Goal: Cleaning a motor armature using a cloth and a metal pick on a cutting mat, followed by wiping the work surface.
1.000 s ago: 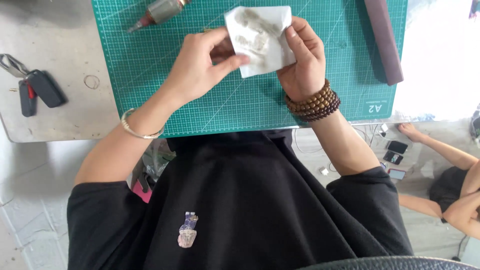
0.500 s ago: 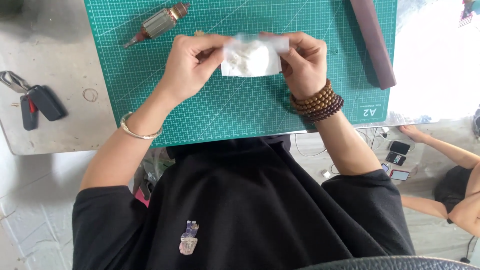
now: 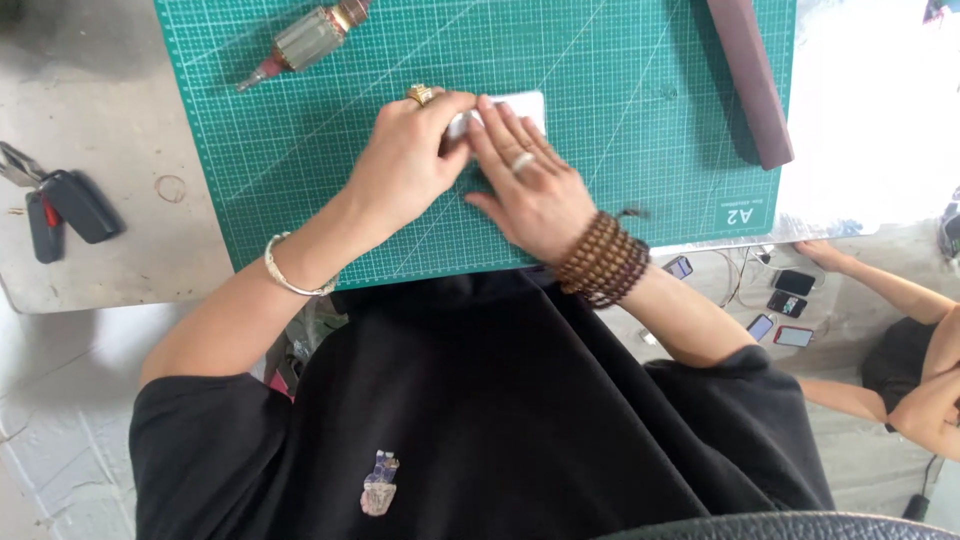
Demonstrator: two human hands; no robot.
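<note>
A small white folded sheet (image 3: pixel 522 103) lies on the green cutting mat (image 3: pixel 300 170), mostly covered by my hands. My left hand (image 3: pixel 405 165), with a gold ring and a silver bangle, has its curled fingers pinching the sheet's left edge. My right hand (image 3: pixel 530 185), with a ring and brown bead bracelets on the wrist, lies flat on the sheet with its fingers spread and presses it onto the mat. The two hands touch each other over the sheet.
A motor armature (image 3: pixel 305 38) lies at the mat's top left and a dark brown bar (image 3: pixel 750 80) along its right side. Car keys (image 3: pixel 60 205) rest on the grey table (image 3: pixel 110 110). Another person's arm (image 3: pixel 880 285) and several phones (image 3: pixel 785 300) show below right.
The white sheet was held up open in both hands, then folded smaller. Now it is down on the mat with both hands pressing on it.
</note>
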